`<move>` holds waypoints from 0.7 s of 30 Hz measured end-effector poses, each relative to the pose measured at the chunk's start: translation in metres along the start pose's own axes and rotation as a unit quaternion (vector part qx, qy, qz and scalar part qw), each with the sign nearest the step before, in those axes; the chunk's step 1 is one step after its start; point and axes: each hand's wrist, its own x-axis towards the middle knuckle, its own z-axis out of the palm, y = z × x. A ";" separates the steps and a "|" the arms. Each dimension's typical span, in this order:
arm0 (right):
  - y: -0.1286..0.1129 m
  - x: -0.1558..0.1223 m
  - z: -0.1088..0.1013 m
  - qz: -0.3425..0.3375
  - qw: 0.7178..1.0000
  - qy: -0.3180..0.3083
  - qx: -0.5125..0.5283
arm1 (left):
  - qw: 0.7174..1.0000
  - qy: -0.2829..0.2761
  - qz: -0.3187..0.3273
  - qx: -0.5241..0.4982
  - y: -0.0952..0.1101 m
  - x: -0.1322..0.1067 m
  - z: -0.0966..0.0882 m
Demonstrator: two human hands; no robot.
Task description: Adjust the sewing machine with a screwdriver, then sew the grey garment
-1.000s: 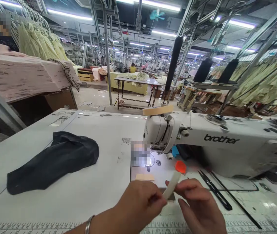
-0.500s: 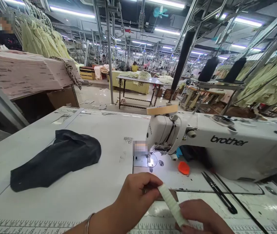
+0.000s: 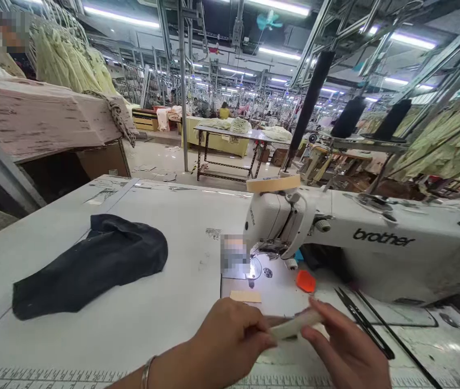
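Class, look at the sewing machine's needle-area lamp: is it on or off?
On. A bright white glow lights the plate under the sewing machine head, brighter than the table around it.

sewing machine (image 3: 367,243) blocks right, dark cloth (image 3: 92,265) left

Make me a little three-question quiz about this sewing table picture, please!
1. True or false: both hands pinch the same pale strip.
2. What lies beside the needle plate? A) an orange piece B) a blue cup C) a green ball
3. Fill in: the dark cloth lies on the table to the ____ of the sewing machine.

Key:
1. True: the left hand and right hand each hold an end.
2. A
3. left
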 end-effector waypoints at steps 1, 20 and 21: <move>0.005 0.001 0.001 0.021 1.000 0.014 -0.015 | 0.996 -0.028 -0.067 -0.060 0.001 0.000 0.000; 0.023 0.083 0.023 0.379 0.879 -0.186 0.222 | 0.925 -0.067 0.025 0.374 -0.001 0.002 -0.015; 0.025 0.090 0.025 0.374 0.883 -0.189 0.209 | 0.914 -0.074 0.026 0.399 -0.001 0.003 -0.017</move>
